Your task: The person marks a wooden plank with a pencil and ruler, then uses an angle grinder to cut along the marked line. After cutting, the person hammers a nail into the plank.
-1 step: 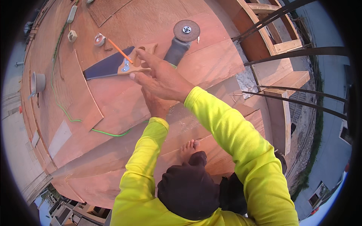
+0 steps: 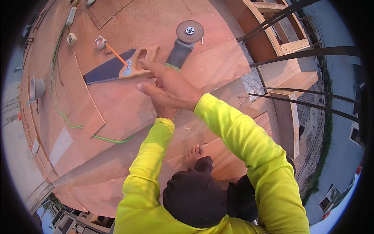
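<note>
My right hand (image 2: 171, 89) is in front of my left, thumb and forefinger stretched toward the saw handle and apart, with nothing visible between them. Most of my left hand (image 2: 164, 111) is hidden behind it, so its fingers do not show. Past my fingertips lies a handsaw (image 2: 112, 68) with a dark blade and a wooden handle. Across it runs a thin orange stick like a pencil (image 2: 117, 55); its far end is by a small round white-and-red item (image 2: 100, 42) like a tape roll. Just beyond my hands rests an angle grinder (image 2: 180, 52), disc upward.
Thin plywood sheets (image 2: 128, 99) cover the sloping work surface. A green cord (image 2: 62, 115) runs along the left, near a grey cup-like container (image 2: 37, 88). Dark bars (image 2: 307, 57) cross the right side before wooden framing (image 2: 290, 74). My bare foot (image 2: 193, 154) stands on the wood below.
The orange stick has shifted left, away from my right fingertips, and its far end now reaches the round item. The whole view has moved slightly; my hands keep nearly the same pose.
</note>
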